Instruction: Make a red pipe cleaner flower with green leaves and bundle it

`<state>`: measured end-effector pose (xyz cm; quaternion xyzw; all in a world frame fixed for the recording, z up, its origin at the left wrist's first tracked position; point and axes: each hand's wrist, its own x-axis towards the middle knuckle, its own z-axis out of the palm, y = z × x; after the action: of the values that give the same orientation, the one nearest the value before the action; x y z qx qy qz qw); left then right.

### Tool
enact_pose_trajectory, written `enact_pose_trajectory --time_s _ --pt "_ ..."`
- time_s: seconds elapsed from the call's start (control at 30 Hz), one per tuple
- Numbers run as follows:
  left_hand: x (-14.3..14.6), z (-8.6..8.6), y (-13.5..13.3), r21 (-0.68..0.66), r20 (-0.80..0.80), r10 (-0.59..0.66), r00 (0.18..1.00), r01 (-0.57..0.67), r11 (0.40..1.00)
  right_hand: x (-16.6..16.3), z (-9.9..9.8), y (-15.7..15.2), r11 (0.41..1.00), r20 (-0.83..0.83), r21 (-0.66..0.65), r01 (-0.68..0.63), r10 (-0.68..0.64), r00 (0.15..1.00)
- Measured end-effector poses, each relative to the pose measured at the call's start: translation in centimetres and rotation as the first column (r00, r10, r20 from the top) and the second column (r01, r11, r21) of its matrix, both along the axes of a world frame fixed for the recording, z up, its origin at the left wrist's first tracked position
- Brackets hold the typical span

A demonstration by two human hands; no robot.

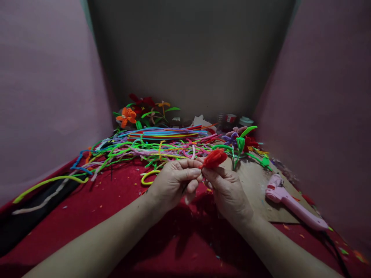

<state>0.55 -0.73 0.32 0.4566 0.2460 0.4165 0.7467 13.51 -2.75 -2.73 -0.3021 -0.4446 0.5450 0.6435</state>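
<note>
Both my hands meet in the middle of the view over a red cloth (121, 216). My left hand (174, 179) is closed in a pinch just below a red pipe-cleaner flower (214, 158). My right hand (226, 189) is closed too, fingers gripping the flower's lower part from the right. The fuzzy red head sticks up above both sets of fingertips. Whatever stem runs beneath it is hidden by my fingers.
A tangled heap of coloured pipe cleaners (150, 146) lies behind my hands. Finished flowers stand at the back left (127, 116) and back right (237, 141). A pink glue gun (290, 204) rests on brown cardboard (255, 185) at the right. Pink walls enclose both sides.
</note>
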Motion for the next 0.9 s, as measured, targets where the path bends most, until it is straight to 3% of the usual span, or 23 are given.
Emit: enact_pose_trajectory --time_s 0.13,0.27,0.43,0.53,0.6,0.67,0.73,0.77,0.83,0.9 --pt "0.2 -0.2 0.1 -0.114 0.049 -0.050 0.998 0.055 0.992 -0.6 0.4 0.0 0.997 -0.074 -0.075 0.025 -0.031 0.997" --pt "0.1 -0.5 0.4 -0.113 0.047 -0.058 0.997 0.063 0.992 -1.1 0.9 0.0 0.987 -0.175 -0.161 0.002 -0.030 0.984" --pt "-0.2 -0.4 0.5 -0.008 -0.058 -0.003 0.998 0.003 1.000 -1.7 1.4 0.4 0.985 -0.196 -0.152 -0.078 0.047 0.979" --pt "-0.1 -0.5 0.2 0.158 -0.229 0.138 0.964 -0.103 0.982 -2.0 1.4 0.9 0.977 -0.206 -0.191 -0.091 0.051 0.977" --pt "0.1 -0.8 0.0 0.398 -0.355 0.369 0.859 -0.218 0.891 -2.1 1.1 1.3 0.971 -0.209 -0.234 -0.051 0.001 0.978" --pt "0.2 -1.3 -0.2 0.696 -0.396 0.610 0.687 -0.209 0.687 -2.1 0.8 1.5 0.965 -0.205 -0.261 -0.013 -0.042 0.978" --pt "0.1 -2.0 -0.2 0.892 -0.359 0.766 0.534 -0.045 0.449 -2.1 0.4 1.5 0.964 -0.202 -0.264 0.013 -0.069 0.977" --pt "0.1 -2.3 -0.1 0.930 -0.344 0.809 0.477 0.056 0.363 -2.1 0.3 1.5 0.964 -0.196 -0.266 0.025 -0.080 0.977" --pt "-0.1 -2.9 0.1 0.948 -0.310 0.860 0.406 0.201 0.246 -2.1 0.2 1.4 0.959 -0.175 -0.277 0.058 -0.110 0.978" --pt "-0.2 -3.2 0.3 0.945 -0.291 0.876 0.386 0.257 0.201 -2.0 0.2 1.2 0.955 -0.151 -0.282 0.088 -0.135 0.979"
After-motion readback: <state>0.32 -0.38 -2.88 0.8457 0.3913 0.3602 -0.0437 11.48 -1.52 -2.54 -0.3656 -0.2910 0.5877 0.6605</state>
